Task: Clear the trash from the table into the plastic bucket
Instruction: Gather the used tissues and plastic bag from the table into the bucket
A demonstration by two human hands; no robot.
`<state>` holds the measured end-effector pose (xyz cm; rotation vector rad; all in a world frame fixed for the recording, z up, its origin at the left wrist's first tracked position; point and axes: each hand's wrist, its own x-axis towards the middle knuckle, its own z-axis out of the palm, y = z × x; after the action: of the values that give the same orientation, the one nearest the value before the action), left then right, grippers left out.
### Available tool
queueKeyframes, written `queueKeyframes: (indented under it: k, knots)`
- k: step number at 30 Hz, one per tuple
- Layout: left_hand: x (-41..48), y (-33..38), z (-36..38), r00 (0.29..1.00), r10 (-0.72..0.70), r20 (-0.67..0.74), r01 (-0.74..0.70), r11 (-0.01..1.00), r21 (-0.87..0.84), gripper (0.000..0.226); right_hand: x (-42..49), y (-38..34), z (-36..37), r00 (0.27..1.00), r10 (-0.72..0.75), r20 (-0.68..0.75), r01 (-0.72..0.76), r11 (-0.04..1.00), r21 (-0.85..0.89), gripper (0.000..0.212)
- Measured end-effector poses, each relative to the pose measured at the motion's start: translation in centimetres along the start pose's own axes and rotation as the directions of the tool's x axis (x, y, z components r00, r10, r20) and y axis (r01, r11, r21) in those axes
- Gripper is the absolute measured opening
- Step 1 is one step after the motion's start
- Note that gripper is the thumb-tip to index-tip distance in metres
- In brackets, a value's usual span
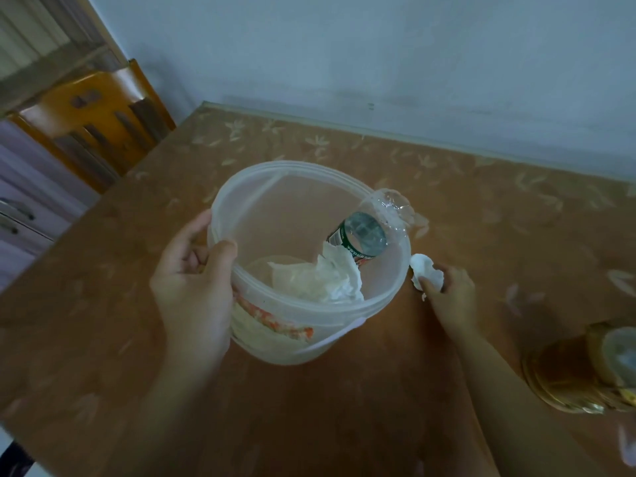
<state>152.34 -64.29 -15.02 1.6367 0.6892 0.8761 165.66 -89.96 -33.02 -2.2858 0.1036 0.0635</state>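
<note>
1. At the table's (344,390) right edge a blurred amber jar (581,370) is cut off by the frame; what it holds cannot be made out.
2. A smeared pale shape at the lower right corner of the view is too blurred to identify.
3. One translucent bucket (261,201) stands near the middle of the table, its white handle (330,339) hanging down the near side.
4. Inside it lie crumpled white tissue (323,280), count unclear, and one clear bottle (364,235) with a green label, leaning so its base pokes over the far right rim.
5. The left hand (192,287) grips the bucket's left rim, thumb inside, fingers curled outside.
6. The right hand (451,294) rests on the table just right of the bucket, fingers closed on one white wad (425,270), which sits beside the rim, outside it.
7. A wooden chair (99,129) stands off the far left corner.
</note>
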Motion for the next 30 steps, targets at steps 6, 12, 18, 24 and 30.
queueKeyframes:
  k: [6,12,18,24,30]
  knots:
    - [0.8,-0.7,0.5,0.999,0.012,-0.037,-0.012,1.000,0.014,0.033,1.0,1.0,1.8,0.997,-0.017,0.080,0.028,0.990,-0.138,0.044]
    - [0.7,-1.0,0.2,0.998,0.008,-0.060,-0.008,1.000,-0.002,0.035,-0.3,1.4,1.9,0.998,-0.064,0.025,0.067,0.989,-0.134,0.031]
    - [-0.1,-0.8,-1.1,0.999,-0.005,-0.038,0.004,1.000,-0.015,0.036,-3.1,1.6,1.3,0.999,0.047,-0.005,-0.047,0.999,0.020,0.022]
    - [-1.1,-1.0,-2.8,0.999,-0.040,0.005,0.041,0.998,-0.057,0.035,-8.0,0.5,-0.4,0.989,0.133,-0.071,-0.121,0.981,0.151,0.009]
    - [-1.3,-1.6,-4.6,0.984,-0.124,0.131,0.138,0.984,-0.108,0.032,-13.6,-4.6,-3.6,0.955,0.049,-0.293,0.031,0.965,0.261,0.027]
